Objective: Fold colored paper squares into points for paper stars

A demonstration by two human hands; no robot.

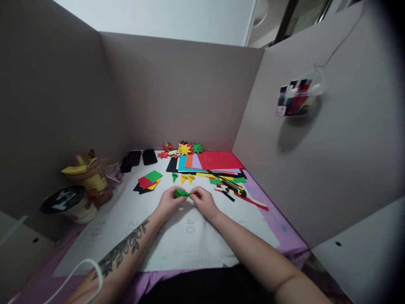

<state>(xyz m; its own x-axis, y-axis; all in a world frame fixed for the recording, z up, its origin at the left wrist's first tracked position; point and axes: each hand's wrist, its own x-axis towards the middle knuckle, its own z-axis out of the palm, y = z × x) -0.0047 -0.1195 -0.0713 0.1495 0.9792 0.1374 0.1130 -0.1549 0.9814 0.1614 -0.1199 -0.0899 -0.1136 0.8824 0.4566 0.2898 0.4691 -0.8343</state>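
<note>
A small folded green paper [180, 193] is held above the white sheet [177, 249]. My left hand [171, 200] grips its wide part, while my right hand [202, 199] pinches its narrow right tip. Just beyond my hands lie a small folded green piece [174, 177] and two folded yellow pieces [184, 179]. To the left, green, red, yellow and black paper squares [154, 176] overlap on the sheet.
Folded paper stars [184, 149] sit at the back, near stacked coloured sheets [221, 160]. A cutter [234, 186] and paper strips [257, 203] lie right. Left are black phones [149, 157], tubs [71, 203] and a white cable [98, 270].
</note>
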